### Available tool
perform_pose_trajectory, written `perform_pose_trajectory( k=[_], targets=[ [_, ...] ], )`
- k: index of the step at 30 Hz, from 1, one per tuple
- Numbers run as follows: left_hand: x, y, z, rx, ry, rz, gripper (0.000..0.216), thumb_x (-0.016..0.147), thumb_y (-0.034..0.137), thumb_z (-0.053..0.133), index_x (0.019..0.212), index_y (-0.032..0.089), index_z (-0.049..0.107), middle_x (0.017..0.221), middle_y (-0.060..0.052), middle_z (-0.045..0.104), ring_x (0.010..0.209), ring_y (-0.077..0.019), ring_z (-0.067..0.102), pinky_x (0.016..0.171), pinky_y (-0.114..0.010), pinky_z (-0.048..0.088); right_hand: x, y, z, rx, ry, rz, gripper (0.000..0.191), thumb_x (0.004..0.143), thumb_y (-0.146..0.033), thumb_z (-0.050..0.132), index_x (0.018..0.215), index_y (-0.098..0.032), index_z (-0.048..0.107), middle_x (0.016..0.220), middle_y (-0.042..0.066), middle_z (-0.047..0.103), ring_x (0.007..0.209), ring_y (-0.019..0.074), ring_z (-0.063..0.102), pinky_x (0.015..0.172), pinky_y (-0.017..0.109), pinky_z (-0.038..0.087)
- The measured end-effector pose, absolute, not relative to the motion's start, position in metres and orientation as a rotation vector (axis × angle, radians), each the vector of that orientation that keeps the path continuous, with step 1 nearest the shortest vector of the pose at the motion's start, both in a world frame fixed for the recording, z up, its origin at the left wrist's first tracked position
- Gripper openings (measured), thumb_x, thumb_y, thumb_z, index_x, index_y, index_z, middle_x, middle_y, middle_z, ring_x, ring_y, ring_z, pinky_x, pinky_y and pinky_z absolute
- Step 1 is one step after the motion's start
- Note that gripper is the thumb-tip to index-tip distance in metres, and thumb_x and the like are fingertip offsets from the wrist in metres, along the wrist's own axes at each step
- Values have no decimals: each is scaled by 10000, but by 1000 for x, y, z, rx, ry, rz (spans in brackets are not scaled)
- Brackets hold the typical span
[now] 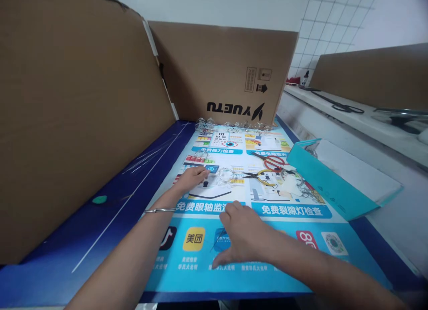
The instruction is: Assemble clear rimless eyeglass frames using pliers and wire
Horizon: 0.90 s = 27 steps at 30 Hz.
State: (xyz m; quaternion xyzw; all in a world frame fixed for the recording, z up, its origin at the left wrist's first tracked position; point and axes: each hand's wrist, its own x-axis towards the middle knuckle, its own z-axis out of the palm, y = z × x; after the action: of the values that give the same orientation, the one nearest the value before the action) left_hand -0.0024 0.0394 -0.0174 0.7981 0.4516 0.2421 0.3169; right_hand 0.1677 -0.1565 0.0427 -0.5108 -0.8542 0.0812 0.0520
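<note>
My left hand [193, 176], with a thin bracelet on its wrist, reaches out over a blue printed poster [200, 247]. Its fingers point right and rest close together on the sheet, touching a small cluster of clear glassy pieces [225, 176]. My right hand [241, 236] hovers low over the poster's near part, palm down and fingers curled; whether it holds anything is hidden. Yellow-handled pliers [264, 176] lie just right of the clear pieces. More clear pieces [230, 125] line the far edge of the poster.
Tall cardboard sheets stand at the left [73, 113] and at the back [227, 69]. A teal folder with white paper [331, 185] lies at the right. Beyond it a white ledge [351, 116] carries scissors and other tools. White tiled wall behind.
</note>
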Motion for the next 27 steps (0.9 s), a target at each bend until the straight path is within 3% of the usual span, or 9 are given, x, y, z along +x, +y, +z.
perform_pose_trajectory(
  k=[6, 13, 22, 25, 27],
  targets=[
    [-2, 41, -20, 2063, 1215, 745, 406, 806, 493, 378, 661, 166, 569, 533, 8, 550, 529, -149, 502, 533, -233, 366, 171, -165, 36, -1587, -2639, 258, 499, 683, -556, 626, 987, -169, 544, 987, 102, 531, 923, 264, 469, 715, 366, 421],
    [5, 36, -22, 2065, 1180, 840, 352, 799, 448, 407, 606, 177, 523, 519, 26, 509, 528, -145, 490, 531, -231, 359, 177, -159, 26, -1543, -2626, 206, 235, 784, -379, 604, 921, -195, 552, 944, 49, 556, 909, 217, 490, 725, 309, 399],
    [23, -3, 0, 2118, 1070, 971, 209, 839, 283, 361, 745, 185, 521, 640, 10, 526, 607, -142, 489, 571, -230, 377, 179, -151, 9, -1511, -2632, 205, 163, 779, -316, 610, 885, -201, 561, 933, 38, 583, 861, 214, 522, 699, 304, 415],
    [37, -38, 8, 2219, 881, 873, 194, 811, 256, 444, 664, 188, 551, 625, 11, 566, 605, -132, 516, 570, -220, 381, 183, -145, -7, -1498, -2628, 196, 185, 750, -321, 635, 894, -216, 584, 934, 31, 603, 863, 218, 541, 707, 303, 433],
    [43, -58, 11, 2293, 734, 790, 132, 769, 267, 528, 668, 201, 582, 654, 5, 608, 638, -143, 543, 610, -229, 395, 187, -139, -25, -1471, -2638, 138, 304, 703, -384, 671, 950, -223, 596, 959, 46, 622, 873, 243, 559, 731, 330, 445]
  ],
)
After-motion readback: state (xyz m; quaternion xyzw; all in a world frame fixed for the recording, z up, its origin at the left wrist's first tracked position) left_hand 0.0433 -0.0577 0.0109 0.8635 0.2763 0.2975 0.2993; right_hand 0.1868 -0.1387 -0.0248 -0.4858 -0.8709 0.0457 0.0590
